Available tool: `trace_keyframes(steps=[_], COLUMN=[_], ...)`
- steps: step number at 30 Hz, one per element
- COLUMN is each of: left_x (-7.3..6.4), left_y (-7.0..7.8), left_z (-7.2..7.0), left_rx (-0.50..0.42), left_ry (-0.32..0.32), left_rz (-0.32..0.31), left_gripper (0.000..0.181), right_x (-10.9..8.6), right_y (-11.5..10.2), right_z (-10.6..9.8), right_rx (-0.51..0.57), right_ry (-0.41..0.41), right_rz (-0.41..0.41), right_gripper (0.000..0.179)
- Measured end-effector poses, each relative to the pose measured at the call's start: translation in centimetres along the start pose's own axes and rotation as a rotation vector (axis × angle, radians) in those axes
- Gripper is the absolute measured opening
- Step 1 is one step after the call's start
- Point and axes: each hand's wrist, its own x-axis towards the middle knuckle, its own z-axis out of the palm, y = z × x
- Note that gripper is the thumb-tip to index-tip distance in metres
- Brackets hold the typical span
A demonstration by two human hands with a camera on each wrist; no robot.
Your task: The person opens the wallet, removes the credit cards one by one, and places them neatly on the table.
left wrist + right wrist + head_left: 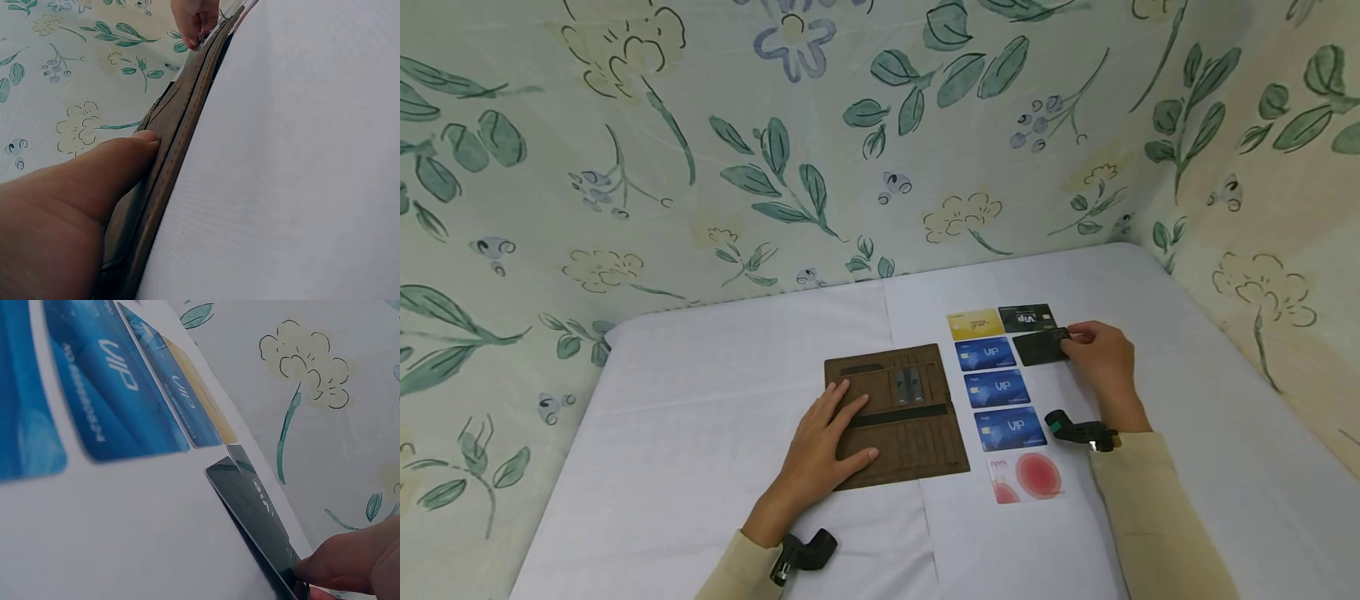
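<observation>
Where right hand (1103, 357) pinches — black card (1037, 348) tilts

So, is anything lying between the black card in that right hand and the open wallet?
Yes: blue VIP cards lie flat between the black card and the wallet; nothing visible stands upright there.

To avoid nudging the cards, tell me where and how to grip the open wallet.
The wallet lies flat and open, so probably pinch its left edge, coming from the left: bare cloth lies there, while blue cards sit close to its right edge.
</observation>
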Motion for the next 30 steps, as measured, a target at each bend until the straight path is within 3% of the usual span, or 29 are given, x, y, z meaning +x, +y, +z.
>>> trace_keyframes(steps=[15, 23, 30], left_x=[-0.01, 0.04, 0.01], left_y=[-0.06, -0.06, -0.08], left_z=[0.03, 0.22, 0.22], left_rx=[0.000, 0.007, 0.011], left_ry=[-0.031, 0.018, 0.009], left_rz=[-0.018, -0.005, -0.009], left_gripper=[0.073, 0.073, 0.073], right_x=[-0.29, -0.16, -0.04], right_y=[-0.09, 0.15, 0.30], right_z=[0.42, 0.59, 0.64], right_rx=[-0.051, -0.056, -0.053], right_ry=[0.020, 0.021, 0.018], right_rz=[-0.056, -0.049, -0.059], right_gripper=[0.033, 0.032, 0.032])
